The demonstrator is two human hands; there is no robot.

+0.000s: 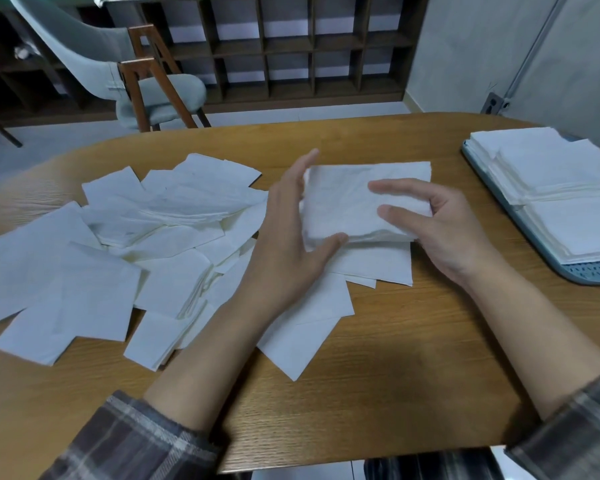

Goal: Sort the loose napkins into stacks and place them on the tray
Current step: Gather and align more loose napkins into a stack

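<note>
The left hand (291, 230) stands on edge with its fingers straight and together, pointing away from the person. Its palm is flat against the left end of a stack (347, 202) of white napkins, and the thumb touches the stack's near left corner. The forearm runs up from the lower left in a plaid sleeve (132, 441) pushed back from the wrist.

The right hand (444, 230) comes in from the other side and grips the stack's right end. Two fingers (392, 187) curl over the top face, while the thumb is hidden beneath. That forearm slants in from the lower right.

The stack is held between the two hands, just above the surface (395, 375). Its long axis runs left to right across the view, its broad face is turned up, and its near edge is tipped slightly towards the camera.

A few single napkins lie flat under and in front of the stack. To the left, the loose napkins (136, 237) spread in an overlapping heap at many angles.

On the far right, well apart from the hands, is a blue tray (596, 277). It carries sorted piles (551, 174) of napkins set side by side.

Beyond the surface are a grey chair (153, 95) with wooden legs and dark cubby shelving (291, 46).
</note>
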